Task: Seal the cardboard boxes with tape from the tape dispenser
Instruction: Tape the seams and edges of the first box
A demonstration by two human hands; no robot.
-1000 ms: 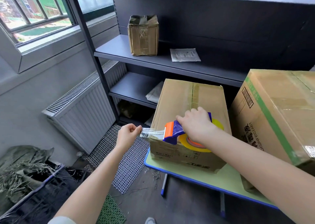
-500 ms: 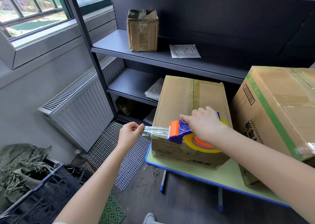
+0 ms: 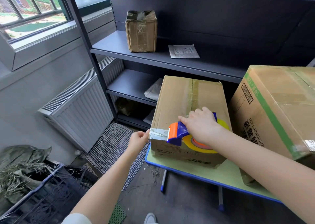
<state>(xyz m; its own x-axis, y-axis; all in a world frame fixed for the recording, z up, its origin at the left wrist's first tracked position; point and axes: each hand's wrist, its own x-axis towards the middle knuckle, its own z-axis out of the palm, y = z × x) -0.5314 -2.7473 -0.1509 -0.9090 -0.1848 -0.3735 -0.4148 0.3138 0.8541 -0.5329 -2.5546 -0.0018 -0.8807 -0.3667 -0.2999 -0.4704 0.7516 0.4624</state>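
Head view: cardboard box (image 3: 190, 103) on the desk (image 3: 201, 170), near left corner. Right hand (image 3: 202, 125) closed around tape dispenser (image 3: 180, 133) on the near top edge. Left hand (image 3: 139, 139), fingers (image 3: 144, 135) pinching the free end of the tape (image 3: 157, 134) at the corner. Advisable: press end flat over the corner, keep strip taut, draw dispenser straight along the near edge.

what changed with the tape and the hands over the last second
The left hand, which pinched the free tape end out in the air, has brought it to the near left corner of the cardboard box, and the tape now lies on that edge. The right hand keeps gripping the tape dispenser. The box and the larger box stayed put.
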